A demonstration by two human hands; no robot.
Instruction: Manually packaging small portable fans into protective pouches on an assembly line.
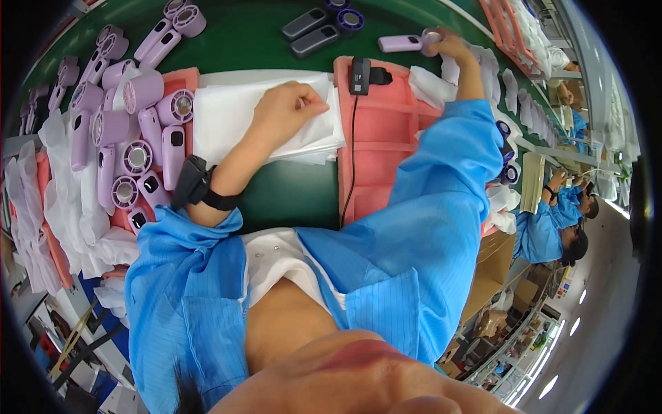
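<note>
Many lilac fans (131, 131) crowd left hand (286, 110).

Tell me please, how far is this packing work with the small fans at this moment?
Done: nothing bagged can be made out. In hand: the left hand pinches the top of the white bag stack, while the right hand grasps a lilac handheld fan on the green belt. Left: a pile of lilac fans lies unbagged on the left, and two dark fans wait on the belt.

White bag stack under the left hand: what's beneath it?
The left hand rests on the white bag stack, which lies on the green table. Anything beneath the stack is covered.
</note>
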